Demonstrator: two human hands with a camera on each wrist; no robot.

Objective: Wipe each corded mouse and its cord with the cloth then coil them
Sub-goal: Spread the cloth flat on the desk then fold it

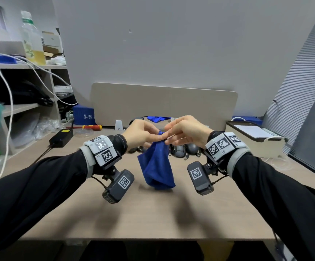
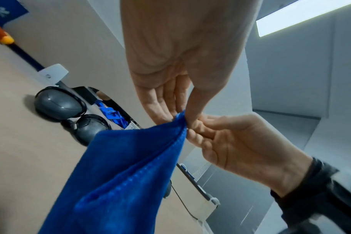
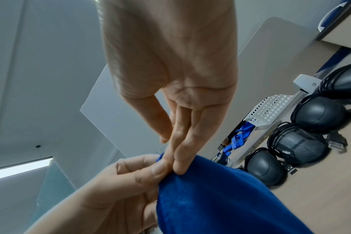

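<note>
Both hands, left hand (image 1: pixel 143 133) and right hand (image 1: pixel 186 131), pinch the blue cloth's (image 1: pixel 156 166) top corner above the desk (image 1: pixel 153 213).

We count one blue microfibre cloth (image 1: pixel 155 166), and two hands hold it, the left hand (image 1: pixel 140 133) and the right hand (image 1: pixel 187 131).

We count four dark grey corded mice in the right wrist view: one (image 3: pixel 264 167), two (image 3: pixel 300 144), three (image 3: pixel 319 112), four (image 3: pixel 349 82).

We see two USB plugs (image 3: pixel 336 143) beside them, one red and yellow screwdriver (image 1: pixel 92 127), one black power adapter (image 1: pixel 61 137) and one clear plastic bottle (image 1: pixel 32 39).
</note>
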